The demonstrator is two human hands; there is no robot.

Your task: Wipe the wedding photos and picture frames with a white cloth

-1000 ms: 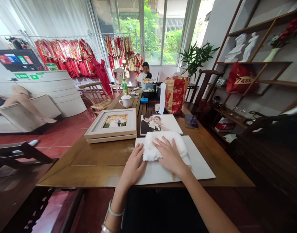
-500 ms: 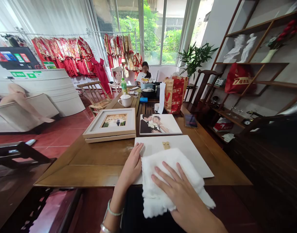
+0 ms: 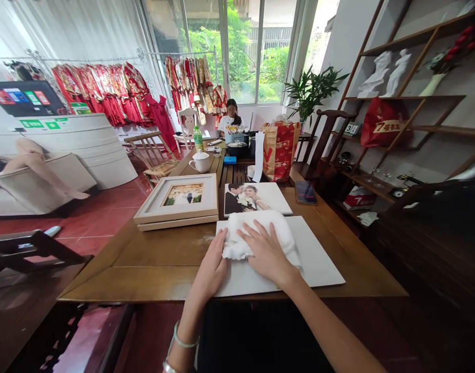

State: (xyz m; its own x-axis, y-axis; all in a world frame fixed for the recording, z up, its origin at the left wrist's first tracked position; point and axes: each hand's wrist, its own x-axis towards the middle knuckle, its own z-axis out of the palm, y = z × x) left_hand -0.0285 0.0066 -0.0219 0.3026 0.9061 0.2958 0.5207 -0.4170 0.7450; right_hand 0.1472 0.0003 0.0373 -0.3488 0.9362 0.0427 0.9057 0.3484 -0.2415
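Note:
My right hand (image 3: pixel 265 254) lies with spread fingers on top of a folded white fluffy cloth (image 3: pixel 287 230), pressing it onto the far half of a flat white panel (image 3: pixel 318 264). The panel rests at the front edge of the wooden table. Along the panel's left edge, my left hand (image 3: pixel 213 264) is laid with its fingers stretched out, their tips close to the cloth. Just beyond the panel is a wedding photo panel (image 3: pixel 256 199); to its left are stacked light wooden picture frames (image 3: pixel 152 210). The cloth covers part of the panel's far side.
Farther along the table (image 3: pixel 144 259) stand a lidded white mug (image 3: pixel 200 162), a green bottle (image 3: pixel 198 139), a black pot (image 3: pixel 237 149) and a red-and-tan paper bag (image 3: pixel 281 153). A dark framed item (image 3: pixel 305 191) sits at right. Another person (image 3: pixel 230 120) sits at the far end.
My right hand has pushed the white cloth away from me, from the panel's near edge to its far side. The small beige patch is now out of sight. My left hand stays at the left edge.

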